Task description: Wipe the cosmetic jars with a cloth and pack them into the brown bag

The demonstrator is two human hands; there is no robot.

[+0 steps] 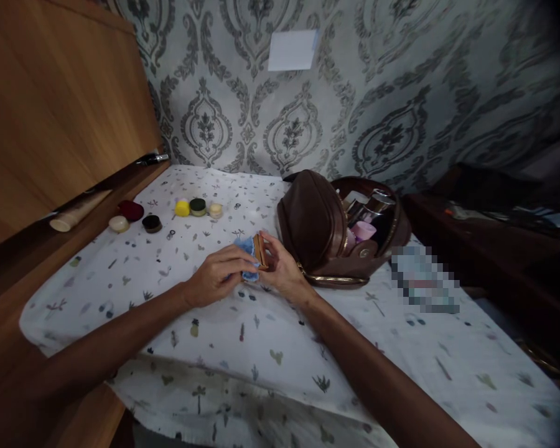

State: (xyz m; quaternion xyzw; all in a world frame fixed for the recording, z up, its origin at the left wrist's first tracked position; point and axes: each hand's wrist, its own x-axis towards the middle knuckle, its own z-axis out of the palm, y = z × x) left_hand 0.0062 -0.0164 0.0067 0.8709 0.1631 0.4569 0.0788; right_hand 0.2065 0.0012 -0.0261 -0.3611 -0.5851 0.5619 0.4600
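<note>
My left hand [220,274] is closed on a blue cloth [246,246], pressed against the side of a small orange-brown box [260,251]. My right hand [281,266] grips that box from the right, fingers around its edge. Both hands meet above the middle of the patterned white cloth cover [242,330]. Just beyond my right hand stands a brown leather bag [312,218], unzipped, with bottles and a pink item [364,231] inside.
Small round containers, including a yellow one [182,208] and a dark one [152,223], lie at the left. A beige tube [77,211] rests on the wooden ledge. A blurred packet [424,281] lies right of the bag. A patterned wall rises behind.
</note>
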